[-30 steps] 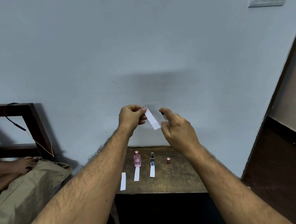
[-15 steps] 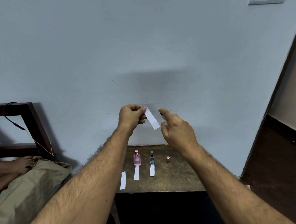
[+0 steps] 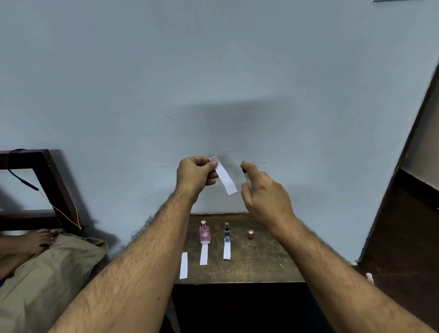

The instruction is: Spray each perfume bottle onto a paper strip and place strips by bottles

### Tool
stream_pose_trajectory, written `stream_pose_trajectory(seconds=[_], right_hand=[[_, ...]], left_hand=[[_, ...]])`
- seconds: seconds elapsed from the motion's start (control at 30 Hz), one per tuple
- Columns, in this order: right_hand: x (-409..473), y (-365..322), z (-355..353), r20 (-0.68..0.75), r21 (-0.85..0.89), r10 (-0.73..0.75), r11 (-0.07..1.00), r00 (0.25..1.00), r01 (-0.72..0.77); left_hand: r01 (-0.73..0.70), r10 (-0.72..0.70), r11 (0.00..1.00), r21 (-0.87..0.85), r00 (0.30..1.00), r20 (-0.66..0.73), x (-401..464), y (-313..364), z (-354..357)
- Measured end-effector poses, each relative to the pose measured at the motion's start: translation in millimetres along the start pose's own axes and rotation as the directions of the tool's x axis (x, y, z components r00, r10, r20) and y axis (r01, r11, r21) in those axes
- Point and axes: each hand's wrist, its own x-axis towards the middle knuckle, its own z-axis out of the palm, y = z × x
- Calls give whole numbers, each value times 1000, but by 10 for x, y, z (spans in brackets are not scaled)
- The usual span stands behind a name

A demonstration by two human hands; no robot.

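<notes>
hanging from the left hand [image 3: 195, 174], a white paper strip [image 3: 225, 179] is pinched by its top end between thumb and fingers, above the surface [image 3: 258, 259]. just right of the strip, the right hand [image 3: 266, 197] curls its grip around a small bottle [image 3: 247, 180], mostly hidden. below the strip, on the surface, stand a pink bottle [image 3: 204, 232], a dark bottle [image 3: 227, 233] and a pink cap [image 3: 250, 234], with three strips [image 3: 203, 254] in front.
</notes>
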Motion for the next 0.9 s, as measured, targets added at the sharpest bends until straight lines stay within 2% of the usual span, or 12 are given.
stream_pose_trajectory(seconds=[0.23, 0.33, 0.4, 0.47, 0.57, 0.63, 0.73, 0.9], right_hand=[[-11, 239, 145, -74, 234, 166, 961, 983, -144], [-51, 413, 264, -22, 395, 287, 882, 958, -256], [-99, 540, 381, 37, 438, 366, 830, 930, -344], [-160, 663, 509, 84, 437, 434, 793, 897, -425], [-253, 851, 714, 134, 397, 478, 777, 868, -489], [-349, 951, 845, 162, 356, 500, 774, 851, -523], [-383, 1122, 1078, 159, 352, 554, 742, 817, -571], [-412, 1334, 1330, 212, 349, 614, 680, 761, -645]], left_hand=[[74, -73, 996, -53, 997, 6, 24, -163, -36], [161, -157, 979, -122, 987, 39, -20, -261, -60], [258, -243, 961, -103, 960, 140, -63, -389, -78], [320, -315, 947, 23, 913, 259, -122, -571, -83], [294, -335, 937, 189, 909, 246, -147, -931, -66], [309, -344, 934, 178, 914, 216, -174, -1152, -64], [283, -349, 914, 290, 915, 205, -139, -1412, -14], [333, -387, 907, 259, 901, 195, -101, -1632, 46]])
